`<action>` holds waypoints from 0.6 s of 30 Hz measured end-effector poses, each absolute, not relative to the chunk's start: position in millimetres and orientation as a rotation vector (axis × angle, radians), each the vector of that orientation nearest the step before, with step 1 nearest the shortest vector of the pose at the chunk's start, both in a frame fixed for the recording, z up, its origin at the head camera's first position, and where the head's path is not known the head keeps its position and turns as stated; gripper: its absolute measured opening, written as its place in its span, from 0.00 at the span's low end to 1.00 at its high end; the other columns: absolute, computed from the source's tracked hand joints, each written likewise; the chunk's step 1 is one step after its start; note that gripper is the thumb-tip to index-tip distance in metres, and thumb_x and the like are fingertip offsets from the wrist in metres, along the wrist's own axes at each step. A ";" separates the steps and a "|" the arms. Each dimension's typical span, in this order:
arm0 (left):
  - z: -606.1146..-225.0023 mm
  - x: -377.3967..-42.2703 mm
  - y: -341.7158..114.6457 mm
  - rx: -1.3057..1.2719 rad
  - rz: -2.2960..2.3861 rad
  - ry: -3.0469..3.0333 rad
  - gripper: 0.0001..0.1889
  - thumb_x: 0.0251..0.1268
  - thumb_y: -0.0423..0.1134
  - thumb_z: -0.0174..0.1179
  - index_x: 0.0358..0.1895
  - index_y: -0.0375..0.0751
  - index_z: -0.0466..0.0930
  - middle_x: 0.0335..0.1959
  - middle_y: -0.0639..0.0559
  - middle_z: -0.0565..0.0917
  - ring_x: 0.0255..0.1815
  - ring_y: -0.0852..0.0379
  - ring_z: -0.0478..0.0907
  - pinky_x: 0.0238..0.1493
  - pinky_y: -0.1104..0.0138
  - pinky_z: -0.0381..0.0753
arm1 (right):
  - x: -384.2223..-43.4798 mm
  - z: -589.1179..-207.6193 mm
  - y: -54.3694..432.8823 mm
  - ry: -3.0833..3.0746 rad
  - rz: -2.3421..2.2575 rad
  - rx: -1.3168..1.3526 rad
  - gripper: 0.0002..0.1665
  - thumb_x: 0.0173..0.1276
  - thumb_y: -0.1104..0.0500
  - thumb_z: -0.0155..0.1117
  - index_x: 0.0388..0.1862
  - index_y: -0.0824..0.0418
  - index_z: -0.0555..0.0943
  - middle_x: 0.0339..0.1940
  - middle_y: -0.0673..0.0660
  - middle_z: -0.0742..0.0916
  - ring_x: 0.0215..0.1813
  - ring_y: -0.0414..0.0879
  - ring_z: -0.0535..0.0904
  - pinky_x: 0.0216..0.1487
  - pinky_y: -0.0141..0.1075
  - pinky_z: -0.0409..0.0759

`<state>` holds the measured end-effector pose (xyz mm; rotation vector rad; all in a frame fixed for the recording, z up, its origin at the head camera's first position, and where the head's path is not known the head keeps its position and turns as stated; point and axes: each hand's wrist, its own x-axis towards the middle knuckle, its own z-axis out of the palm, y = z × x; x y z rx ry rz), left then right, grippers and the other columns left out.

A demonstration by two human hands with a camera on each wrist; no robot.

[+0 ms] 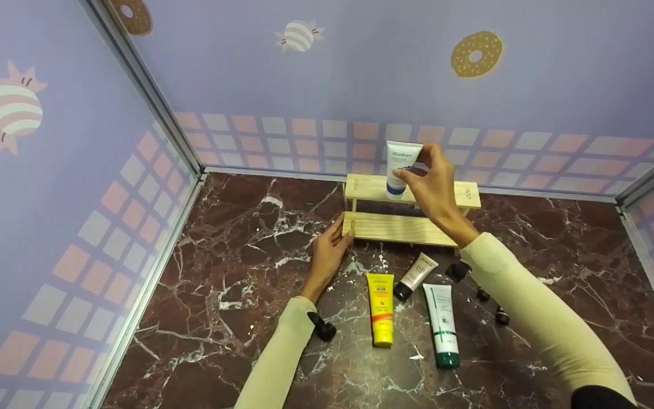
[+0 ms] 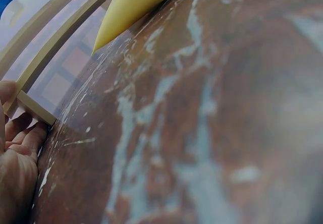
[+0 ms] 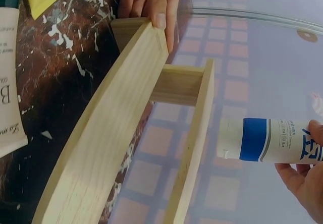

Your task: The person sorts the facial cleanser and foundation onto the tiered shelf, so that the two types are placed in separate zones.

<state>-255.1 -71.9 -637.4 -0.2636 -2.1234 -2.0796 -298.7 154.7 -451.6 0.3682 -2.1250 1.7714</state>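
Note:
My right hand [image 1: 436, 184] pinches a white squeeze tube [image 1: 401, 159] with a blue band, cap down. In the right wrist view its white cap [image 3: 229, 139] hangs a small gap above the upper step of a two-tier wooden rack [image 1: 398, 229]. My left hand [image 1: 327, 258] grips the left end of the rack's lower step, thumb on top and fingers along the side. The left wrist view shows that hand [image 2: 20, 158] at the rack's end board [image 2: 38, 108], partly cut off by the frame edge.
In front of the rack lie a yellow tube [image 1: 382, 309], a beige tube with a black cap [image 1: 416, 276] and a white tube with a green cap [image 1: 441, 324]. Small dark items [image 1: 502, 316] lie by the right forearm. A patterned wall [image 1: 332, 85] stands behind the marbled surface [image 1: 236, 255].

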 end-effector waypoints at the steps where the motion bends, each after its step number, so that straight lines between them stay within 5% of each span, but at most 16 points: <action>1: -636.9 -254.9 -71.6 -0.256 -2.079 -2.128 0.33 0.82 0.33 0.66 0.82 0.26 0.66 0.76 0.31 0.76 0.73 0.40 0.80 0.67 0.62 0.85 | -299.1 -451.8 153.0 -2.123 1.779 0.369 0.27 0.64 0.80 0.76 0.59 0.76 0.74 0.55 0.68 0.87 0.61 0.61 0.88 0.64 0.42 0.89; 18: -637.9 -254.9 -71.7 -0.222 -2.040 -2.174 0.33 0.82 0.37 0.67 0.83 0.30 0.67 0.78 0.35 0.76 0.74 0.43 0.80 0.69 0.60 0.85 | -309.9 -455.3 128.6 -2.123 1.773 0.443 0.27 0.64 0.80 0.76 0.58 0.76 0.74 0.55 0.71 0.87 0.61 0.61 0.88 0.63 0.41 0.89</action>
